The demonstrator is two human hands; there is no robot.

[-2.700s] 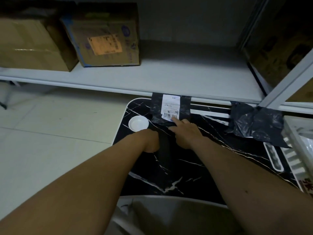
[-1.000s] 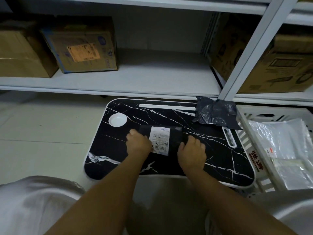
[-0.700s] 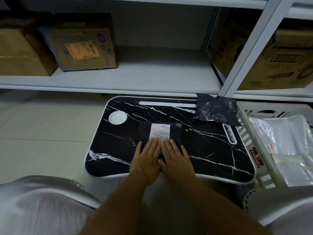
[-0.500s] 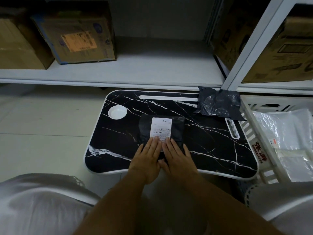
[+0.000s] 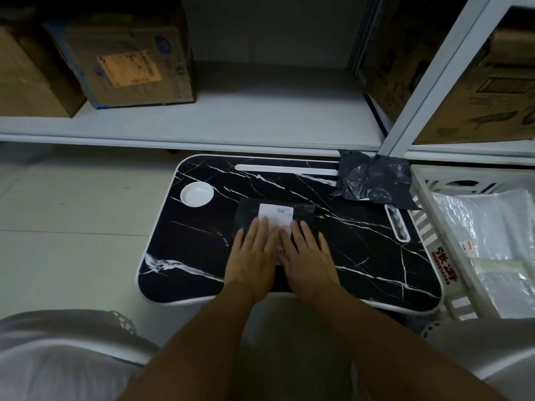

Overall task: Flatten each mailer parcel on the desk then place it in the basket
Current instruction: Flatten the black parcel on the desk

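A black mailer parcel with a white shipping label lies flat in the middle of the black marble-patterned lap desk. My left hand and my right hand lie side by side on its near half, palms down, fingers straight, pressing it against the desk. A second, crumpled black mailer sits at the desk's far right corner. The white slatted basket stands right of the desk and holds clear plastic bags.
A white round cup recess is at the desk's far left, a white slot runs along its far edge, and a handle cutout is on the right. Behind is a white shelf with cardboard boxes. A shelf post rises at the right.
My hands moved from the parcel's two sides to lie flat together on its near half, and they have slid a little farther up over the label. The parcel now lies lengthwise.
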